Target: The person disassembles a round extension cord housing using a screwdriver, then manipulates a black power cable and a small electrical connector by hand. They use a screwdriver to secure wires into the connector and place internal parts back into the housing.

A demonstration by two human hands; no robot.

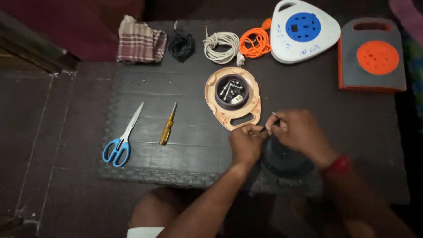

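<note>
My left hand (245,143) and my right hand (296,131) meet just in front of me, both pinching a thin dark wire (269,127) between the fingertips. Below them lies a round black spool-like part (284,161), mostly hidden by my right hand and wrist. A peach-coloured reel casing (254,108) lies open just beyond my hands, with a dark round hub (231,91) holding small metal and white parts.
Blue-handled scissors (122,136) and a yellow-handled screwdriver (168,125) lie left on the dark mat. At the back lie a checked cloth (140,42), black (181,45), white (221,45) and orange (255,42) cable coils, a white-and-blue reel (304,30) and a grey-and-orange reel (372,55).
</note>
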